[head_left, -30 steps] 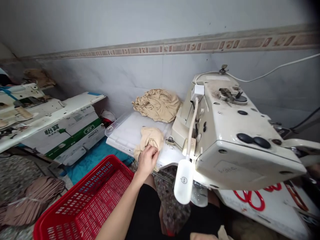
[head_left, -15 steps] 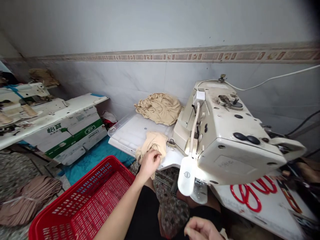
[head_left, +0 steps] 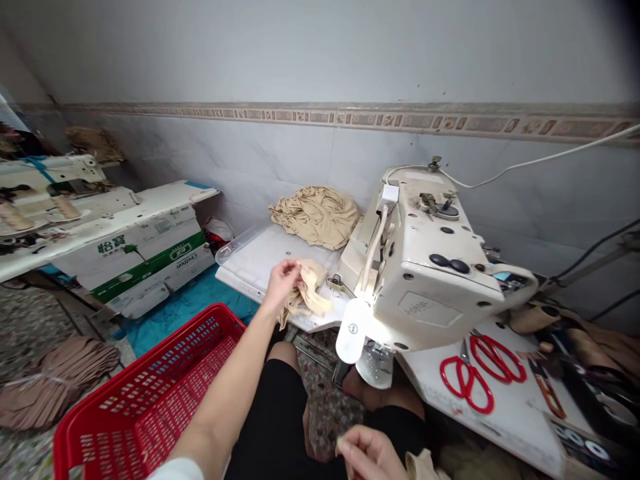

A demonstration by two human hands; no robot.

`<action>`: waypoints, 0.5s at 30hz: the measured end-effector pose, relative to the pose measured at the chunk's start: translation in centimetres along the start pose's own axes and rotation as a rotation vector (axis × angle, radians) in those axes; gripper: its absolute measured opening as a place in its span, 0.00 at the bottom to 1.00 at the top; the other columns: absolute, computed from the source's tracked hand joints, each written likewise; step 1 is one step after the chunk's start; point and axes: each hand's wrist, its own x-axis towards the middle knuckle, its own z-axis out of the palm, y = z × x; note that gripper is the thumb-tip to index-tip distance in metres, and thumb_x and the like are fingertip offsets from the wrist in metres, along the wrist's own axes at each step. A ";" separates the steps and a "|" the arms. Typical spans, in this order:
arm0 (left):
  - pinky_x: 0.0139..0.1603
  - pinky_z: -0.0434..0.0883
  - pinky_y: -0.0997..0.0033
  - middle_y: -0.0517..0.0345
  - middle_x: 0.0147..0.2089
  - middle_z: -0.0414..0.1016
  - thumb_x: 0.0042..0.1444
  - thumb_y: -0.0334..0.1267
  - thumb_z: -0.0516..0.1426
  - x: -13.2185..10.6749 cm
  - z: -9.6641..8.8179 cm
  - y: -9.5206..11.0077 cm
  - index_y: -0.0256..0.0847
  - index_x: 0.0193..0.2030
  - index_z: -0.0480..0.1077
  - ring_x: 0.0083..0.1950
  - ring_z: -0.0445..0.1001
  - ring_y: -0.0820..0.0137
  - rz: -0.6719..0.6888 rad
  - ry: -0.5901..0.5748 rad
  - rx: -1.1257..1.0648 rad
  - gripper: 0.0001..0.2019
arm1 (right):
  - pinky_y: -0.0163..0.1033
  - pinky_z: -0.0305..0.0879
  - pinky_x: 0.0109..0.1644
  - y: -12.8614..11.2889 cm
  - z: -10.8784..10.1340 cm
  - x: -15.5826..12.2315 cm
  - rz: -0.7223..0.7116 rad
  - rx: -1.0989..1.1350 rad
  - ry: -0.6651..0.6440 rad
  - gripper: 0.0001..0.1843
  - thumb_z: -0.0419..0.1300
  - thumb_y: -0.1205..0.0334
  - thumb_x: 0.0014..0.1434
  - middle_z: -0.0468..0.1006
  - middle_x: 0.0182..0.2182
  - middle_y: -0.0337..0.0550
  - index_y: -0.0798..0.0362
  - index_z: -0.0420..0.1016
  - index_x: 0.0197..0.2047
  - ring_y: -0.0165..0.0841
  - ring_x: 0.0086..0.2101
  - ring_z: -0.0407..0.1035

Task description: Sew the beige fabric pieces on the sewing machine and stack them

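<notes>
My left hand pinches the edge of a small beige fabric piece at the front of the white sewing table. Part of the cloth hangs over the table's edge. My right hand is low in the picture above my lap, thumb and fingers pressed together; whether something small is between them I cannot make out. Just right of it shows more beige cloth, mostly cut off by the frame. To the right of the held fabric stands a white sewing machine with a lit lamp.
A heap of gathered beige garments lies against the wall. On my left is a red plastic basket, with bundled brown fabric pieces beyond it. Red-handled scissors and a thread snipper lie right. Another sewing machine stands far left.
My left hand has moved up and left, lifting the fabric's edge. My right hand has shifted slightly left and up. The view has turned right, showing more of the scissors.
</notes>
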 end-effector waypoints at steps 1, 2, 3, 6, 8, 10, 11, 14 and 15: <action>0.37 0.75 0.67 0.56 0.34 0.74 0.58 0.54 0.59 0.7 -0.8 1.1 0.38 0.40 0.67 0.31 0.74 0.70 0.003 0.015 -0.065 0.19 | 0.39 0.55 0.24 0.2 0.0 0.0 0.030 0.031 0.001 0.16 0.62 0.33 0.53 0.70 0.16 0.33 0.33 0.79 0.27 0.32 0.16 0.61; 0.38 0.76 0.67 0.55 0.36 0.74 0.58 0.55 0.60 1.1 -1.6 2.4 0.38 0.42 0.66 0.32 0.75 0.70 0.011 0.022 -0.118 0.20 | 0.40 0.55 0.24 0.2 -0.2 -0.1 0.050 0.046 0.011 0.15 0.64 0.33 0.51 0.71 0.16 0.33 0.32 0.79 0.26 0.33 0.16 0.61; 0.39 0.76 0.67 0.54 0.37 0.75 0.57 0.55 0.61 1.2 -2.4 3.6 0.39 0.43 0.66 0.34 0.76 0.70 0.023 0.020 -0.163 0.21 | 0.41 0.56 0.25 0.1 -0.6 -0.2 0.058 0.045 0.029 0.15 0.65 0.33 0.50 0.71 0.16 0.34 0.32 0.80 0.26 0.34 0.17 0.62; 0.36 0.75 0.74 0.56 0.37 0.74 0.56 0.51 0.66 -1.4 -4.0 6.8 0.39 0.42 0.67 0.34 0.75 0.72 0.031 -0.109 -0.307 0.19 | 0.47 0.60 0.26 -1.2 -2.5 -0.7 0.037 -0.017 0.122 0.15 0.65 0.34 0.50 0.72 0.18 0.38 0.33 0.81 0.25 0.42 0.21 0.68; 0.32 0.71 0.78 0.58 0.35 0.73 0.57 0.46 0.67 -4.8 -4.5 7.7 0.39 0.41 0.70 0.31 0.73 0.74 -0.044 -0.321 -0.337 0.16 | 0.51 0.64 0.28 -2.4 -4.1 -1.1 0.018 -0.059 0.215 0.16 0.65 0.34 0.50 0.72 0.19 0.40 0.34 0.81 0.25 0.46 0.24 0.69; 0.32 0.71 0.78 0.55 0.39 0.76 0.57 0.44 0.67 -8.7 -4.5 7.5 0.37 0.39 0.72 0.33 0.73 0.74 -0.162 -0.565 -0.284 0.14 | 0.55 0.68 0.32 -3.6 -5.2 -1.4 0.003 -0.077 0.279 0.15 0.65 0.35 0.50 0.73 0.21 0.42 0.35 0.82 0.26 0.49 0.26 0.71; 0.31 0.69 0.79 0.55 0.36 0.76 0.57 0.45 0.67 -10.6 -4.3 7.0 0.36 0.39 0.74 0.32 0.72 0.75 -0.227 -0.706 -0.234 0.13 | 0.56 0.69 0.34 -4.2 -5.4 -1.5 -0.009 -0.079 0.300 0.15 0.66 0.35 0.49 0.74 0.22 0.43 0.35 0.82 0.26 0.50 0.27 0.71; 0.23 0.61 0.82 0.61 0.27 0.72 0.55 0.46 0.68 -15.2 -3.3 4.4 0.35 0.37 0.78 0.24 0.64 0.79 -0.425 -0.967 -0.087 0.15 | 0.54 0.70 0.34 -5.2 -4.0 -1.0 -0.071 -0.090 0.307 0.14 0.71 0.42 0.47 0.81 0.36 0.45 0.34 0.84 0.37 0.52 0.34 0.74; 0.23 0.61 0.82 0.61 0.27 0.73 0.53 0.47 0.69 -16.3 -2.8 3.4 0.35 0.38 0.79 0.24 0.65 0.80 -0.483 -1.014 -0.077 0.16 | 0.53 0.70 0.35 -5.4 -3.0 -0.7 -0.099 -0.100 0.268 0.18 0.73 0.46 0.45 0.81 0.41 0.43 0.33 0.83 0.42 0.51 0.37 0.74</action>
